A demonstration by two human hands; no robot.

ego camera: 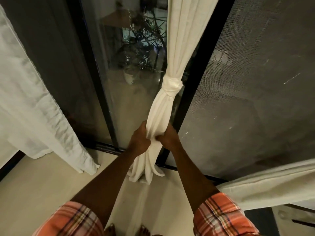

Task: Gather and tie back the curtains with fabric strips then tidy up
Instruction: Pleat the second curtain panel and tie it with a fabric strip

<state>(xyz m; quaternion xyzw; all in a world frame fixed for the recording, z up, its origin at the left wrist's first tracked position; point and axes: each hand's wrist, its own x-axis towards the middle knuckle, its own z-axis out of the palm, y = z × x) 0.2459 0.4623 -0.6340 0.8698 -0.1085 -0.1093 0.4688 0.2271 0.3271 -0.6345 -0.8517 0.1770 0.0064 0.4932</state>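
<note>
A cream curtain (177,40) hangs down the middle in front of the dark glass door. A fabric strip (172,86) of the same colour is knotted round it, bunching it into a narrow bundle. Below the knot, my left hand (139,141) and my right hand (168,138) both grip the gathered lower part of the curtain, fingers curled into the folds, knuckles nearly touching. The curtain's hem (146,174) pools on the pale floor by the door track.
A second white curtain (39,106) hangs loose at the left, reaching the floor. Another pale curtain (272,183) drapes across the lower right. A black door frame (197,79) and a mesh screen (255,82) stand at the right. My bare feet show at the bottom.
</note>
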